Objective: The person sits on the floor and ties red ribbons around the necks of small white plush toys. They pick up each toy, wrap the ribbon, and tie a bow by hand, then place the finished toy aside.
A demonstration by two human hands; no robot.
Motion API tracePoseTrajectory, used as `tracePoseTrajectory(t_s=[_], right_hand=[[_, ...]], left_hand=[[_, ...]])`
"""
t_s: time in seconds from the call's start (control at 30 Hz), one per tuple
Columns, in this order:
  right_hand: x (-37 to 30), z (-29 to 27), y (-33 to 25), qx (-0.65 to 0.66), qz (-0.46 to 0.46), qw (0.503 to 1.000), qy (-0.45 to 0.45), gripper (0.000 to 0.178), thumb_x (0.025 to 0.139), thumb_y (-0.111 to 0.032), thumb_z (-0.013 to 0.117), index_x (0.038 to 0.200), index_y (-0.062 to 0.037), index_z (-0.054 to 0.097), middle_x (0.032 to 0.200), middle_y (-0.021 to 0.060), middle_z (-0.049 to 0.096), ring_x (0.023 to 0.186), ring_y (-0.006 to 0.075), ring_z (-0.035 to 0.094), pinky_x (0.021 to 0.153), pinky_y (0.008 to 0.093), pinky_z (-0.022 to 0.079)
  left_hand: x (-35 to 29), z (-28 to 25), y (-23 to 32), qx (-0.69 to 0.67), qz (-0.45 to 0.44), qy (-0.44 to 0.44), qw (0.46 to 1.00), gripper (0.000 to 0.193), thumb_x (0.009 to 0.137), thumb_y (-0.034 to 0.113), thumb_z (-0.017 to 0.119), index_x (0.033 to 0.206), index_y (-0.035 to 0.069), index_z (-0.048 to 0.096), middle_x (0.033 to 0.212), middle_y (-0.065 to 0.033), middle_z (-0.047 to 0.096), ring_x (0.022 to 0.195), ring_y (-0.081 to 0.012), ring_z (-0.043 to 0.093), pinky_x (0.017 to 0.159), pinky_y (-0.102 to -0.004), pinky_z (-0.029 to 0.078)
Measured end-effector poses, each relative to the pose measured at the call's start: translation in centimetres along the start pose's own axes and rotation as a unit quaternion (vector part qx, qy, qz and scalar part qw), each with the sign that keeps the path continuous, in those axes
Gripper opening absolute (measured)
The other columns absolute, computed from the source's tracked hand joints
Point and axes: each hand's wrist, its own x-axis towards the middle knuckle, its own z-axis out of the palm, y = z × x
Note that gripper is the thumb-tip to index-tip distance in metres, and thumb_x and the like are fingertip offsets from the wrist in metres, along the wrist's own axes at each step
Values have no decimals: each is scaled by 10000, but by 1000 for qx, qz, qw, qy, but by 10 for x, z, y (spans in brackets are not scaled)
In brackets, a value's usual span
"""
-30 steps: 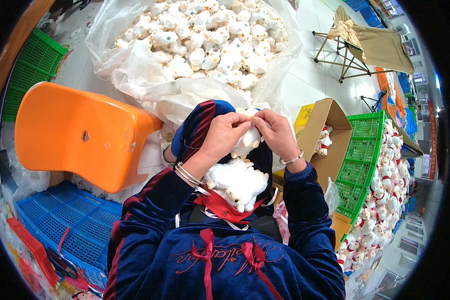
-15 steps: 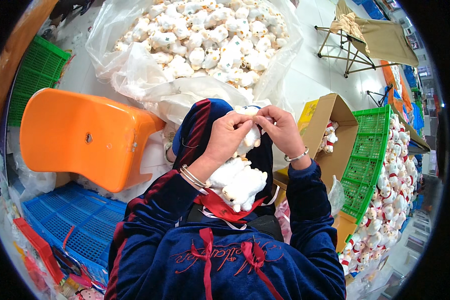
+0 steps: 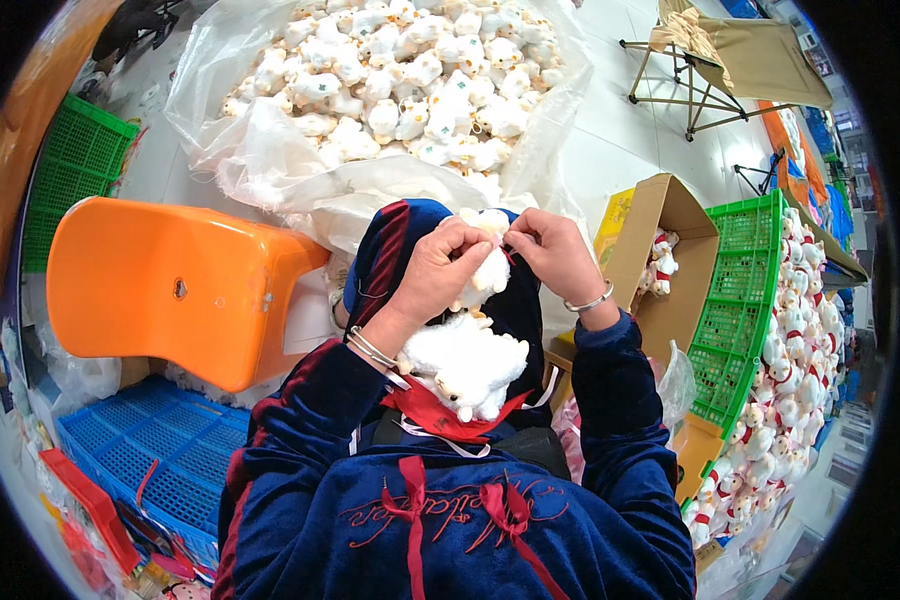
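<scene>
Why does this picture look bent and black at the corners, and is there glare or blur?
Head view: probably the fisheye lens, which bends the green crate at right and leaves corners black; head view: pale sheen on the orange stool; head view: left hand and right hand look fairly clear, right rim softer.

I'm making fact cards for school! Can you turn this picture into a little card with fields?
Left hand: pinching at a white plush toy
Right hand: close beside that toy; grip unclear
On the lap: more white plush, red cloth
Ahead: see-through plastic bag holding many white toys
Leftward: orange seat, blue crate
Rightward: cardboard box, green crate
</scene>
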Motion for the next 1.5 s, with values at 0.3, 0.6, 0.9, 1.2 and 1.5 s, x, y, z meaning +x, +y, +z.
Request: tracePoseTrajectory(t_s=[0.3, 0.6, 0.9, 1.2, 1.5], right_hand=[[-13, 1, -13, -41, -74, 994, 63, 123, 876, -84, 732, 909, 3, 651, 775, 165, 650, 706, 317, 658, 654, 370, 520], [-26, 4, -2, 291, 139, 945, -55, 170, 974, -165, 695, 913, -8, 667, 791, -7, 658, 684, 60, 574, 623, 223, 472], [-16, 1, -17, 191, 250, 945, -95, 168, 961, -191, 716, 904, -36, 682, 767, -19, 642, 660, 46, 546, 575, 190, 411], [-15, 0, -10, 271, 208, 931, -128, 130, 946, -153, 736, 924, -43, 671, 812, -27, 640, 700, 47, 549, 638, 197, 438], [-16, 0, 1, 287, 131, 944, -98, 91, 928, -52, 715, 989, -11, 661, 900, -3, 670, 811, 66, 632, 738, 217, 514]], left_hand=[[3, -5, 10, -68, -126, -27, 989, 191, 971, 174, 698, 951, -16, 693, 742, 24, 569, 670, -51, 495, 620, -238, 432], [3, -5, 2, -53, -86, -24, 995, 190, 972, 169, 688, 949, -19, 695, 726, 25, 578, 679, -55, 509, 632, -245, 454], [2, -7, 5, -64, -86, -33, 994, 158, 959, 138, 690, 974, -19, 702, 744, 29, 584, 679, -51, 513, 629, -236, 454], [2, -6, 0, -77, -89, -36, 992, 152, 955, 132, 691, 985, -17, 701, 748, 29, 590, 664, -50, 511, 608, -234, 452], [3, -5, 0, -81, -97, -33, 991, 156, 959, 136, 690, 990, -15, 708, 749, 26, 607, 667, -46, 526, 617, -231, 463]])
